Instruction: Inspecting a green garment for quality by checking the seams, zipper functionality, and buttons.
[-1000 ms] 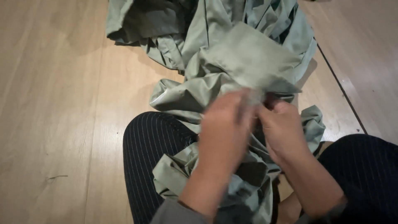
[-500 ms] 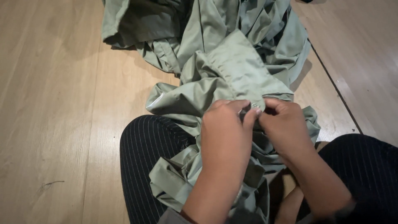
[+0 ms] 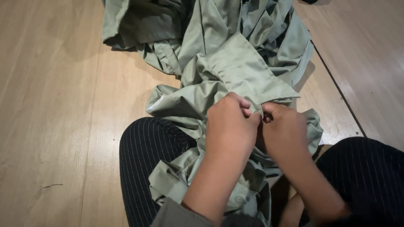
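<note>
Two hands meet on one fold: the left hand (image 3: 230, 126) and the right hand (image 3: 283, 128) are each in a closed grip, pinching the edge of a pale green garment (image 3: 235, 71) between fingertips that nearly touch. The cloth runs from the person's lap toward twelve o'clock, heaped in loose folds on the wooden floor (image 3: 54, 109). Dark pinstriped trousers (image 3: 147, 147) flank it at seven and four o'clock.

No packages, labels, signs or screens show around the green cloth (image 3: 235, 71), as far as visible.
</note>
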